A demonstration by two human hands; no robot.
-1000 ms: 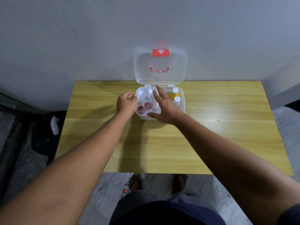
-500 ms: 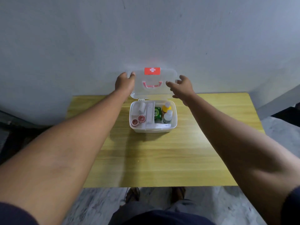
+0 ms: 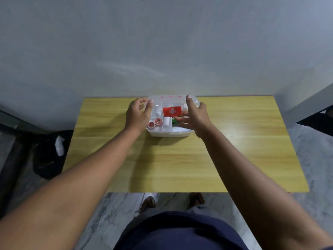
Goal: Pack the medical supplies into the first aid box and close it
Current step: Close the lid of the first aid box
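Half a second back the lid (image 3: 177, 103) stood upright with the hands at its two top corners. Now it has swung forward and down over the first aid box (image 3: 169, 133), and both hands have come down with it. The left hand (image 3: 139, 114) grips the lid's left edge with curled fingers. The right hand (image 3: 195, 118) holds the right side, its index finger stretched to the far corner and its thumb laid across the top. The blur keeps me from saying how firm that hold is.

The box sits on the tabletop (image 3: 180, 159) directly between the hands, already packed. Two pink tape rolls (image 3: 155, 123) lie just inside the left hand, a white gauze roll (image 3: 166, 121) next to them, and something green (image 3: 174, 120) shows under the right thumb. The red cross label (image 3: 172, 111) floats midway between the hands, so the lid looks tilted, its free edge not yet on the near rim. I cannot tell if any catch has met.

To finish well, lower both sides evenly so the lid does not twist on its hinge. Check that nothing stands proud of the rim, then move the thumbs toward the near edge and press down there until it seats. The base is light, so push straight down rather than toward the wall.
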